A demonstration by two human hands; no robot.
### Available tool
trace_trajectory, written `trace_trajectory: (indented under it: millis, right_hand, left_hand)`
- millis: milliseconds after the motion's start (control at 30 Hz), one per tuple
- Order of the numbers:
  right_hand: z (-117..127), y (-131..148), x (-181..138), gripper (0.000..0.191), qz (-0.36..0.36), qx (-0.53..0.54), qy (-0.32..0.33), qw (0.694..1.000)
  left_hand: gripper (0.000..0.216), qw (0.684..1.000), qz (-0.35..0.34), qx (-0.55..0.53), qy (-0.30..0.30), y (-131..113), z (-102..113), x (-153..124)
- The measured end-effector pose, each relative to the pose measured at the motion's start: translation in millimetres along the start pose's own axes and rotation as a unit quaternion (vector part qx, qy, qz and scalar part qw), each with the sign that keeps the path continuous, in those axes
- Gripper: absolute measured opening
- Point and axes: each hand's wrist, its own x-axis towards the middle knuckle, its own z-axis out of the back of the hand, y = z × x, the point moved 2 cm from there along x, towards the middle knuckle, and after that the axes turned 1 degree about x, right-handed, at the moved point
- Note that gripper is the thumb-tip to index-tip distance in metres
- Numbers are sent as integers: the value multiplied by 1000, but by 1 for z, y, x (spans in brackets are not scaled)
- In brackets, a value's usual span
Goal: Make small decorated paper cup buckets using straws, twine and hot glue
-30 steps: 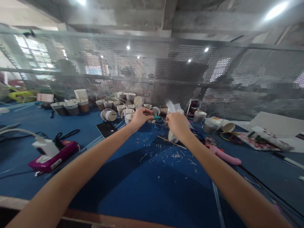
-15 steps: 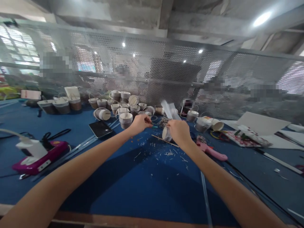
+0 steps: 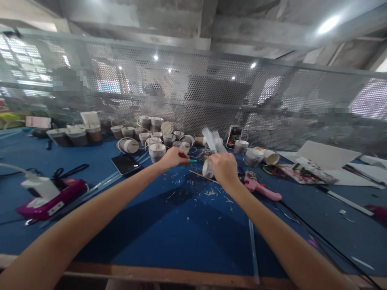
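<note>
My left hand (image 3: pixel 173 157) is closed in a pinch, and a small slim teal object (image 3: pixel 192 160) sticks out at its fingertips; its kind is unclear. Just to the right, my right hand (image 3: pixel 224 167) has its fingers curled down and closed. Whatever they grip is hidden behind the back of the hand. A small pale cup (image 3: pixel 207 168) lies on its side against that hand, its round end towards me. Beyond the fingers sits a tangle of greyish strands (image 3: pixel 204 154). A thin stick (image 3: pixel 204 176) lies in front of the cup.
Several small cups with wire handles (image 3: pixel 157 152) crowd the back left. A phone (image 3: pixel 125 164) and a purple power strip (image 3: pixel 54 199) lie left. On the right are a pink glue gun (image 3: pixel 261 188) with a black cord and patterned sheets (image 3: pixel 308 173). Pale scraps (image 3: pixel 210 193) litter the blue tabletop (image 3: pixel 151 237).
The whole view has shifted slightly. The teal object shows more clearly beyond my left fingers. My right hand stays beside the cup, its fingers still closed.
</note>
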Motion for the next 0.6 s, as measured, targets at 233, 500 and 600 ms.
trace_trajectory:
  millis: [233,500,600]
  right_hand:
    - [-3,0,-3,22,16,-18,-40,999]
    - [-9,5,-6,24,42,0,12,999]
    - [-2,8,-1,19,28,17,57,998]
  left_hand:
    - [12,1000,-8,28,3,4,0,3]
    - [6,999,25,15,28,13,6,8]
    - [7,999,36,4,21,15,5,7]
